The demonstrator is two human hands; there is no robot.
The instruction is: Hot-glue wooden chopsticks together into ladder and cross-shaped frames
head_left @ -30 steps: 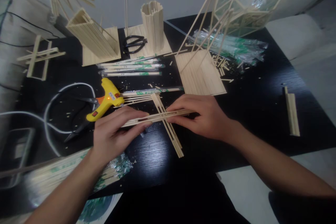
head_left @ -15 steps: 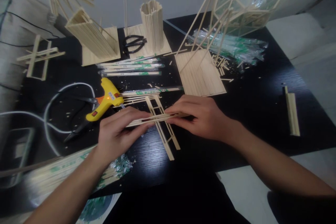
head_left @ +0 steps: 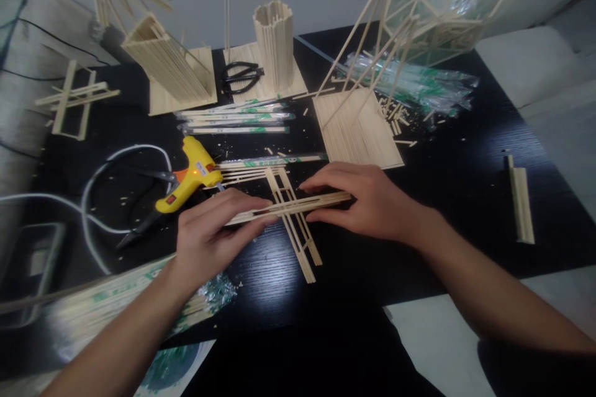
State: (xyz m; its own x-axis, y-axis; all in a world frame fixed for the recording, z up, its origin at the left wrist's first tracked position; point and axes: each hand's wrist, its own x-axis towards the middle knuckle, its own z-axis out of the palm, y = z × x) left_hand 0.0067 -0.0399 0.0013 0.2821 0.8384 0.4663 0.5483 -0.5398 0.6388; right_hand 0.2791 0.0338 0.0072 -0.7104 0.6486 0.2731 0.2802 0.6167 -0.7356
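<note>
My left hand (head_left: 218,217) pinches the left part of a narrow frame of thin wooden sticks (head_left: 321,201) between thumb and fingers. This frame lies across a second ladder-like stick frame (head_left: 302,251), the two forming a cross on the black table. Around the right end of the upper frame is my right hand (head_left: 367,198), thumb and fingers apart, with gaps to the sticks. Whether its palm touches the frame's end cannot be seen. A yellow glue gun (head_left: 195,169) lies just beyond my left hand, its nozzle near my knuckles.
Behind stand a slanted stick tower (head_left: 170,68), a round stick tower (head_left: 274,43) with black-handled cutters (head_left: 242,77) beside it, and a stick panel (head_left: 358,130) with upright sticks. Wrapped chopsticks (head_left: 237,118) lie mid-table. A white cord (head_left: 88,198) loops at left.
My right hand's fingers have spread away from the crossing frame, uncovering its right end. My left hand keeps its pinch. The whole view has shifted slightly.
</note>
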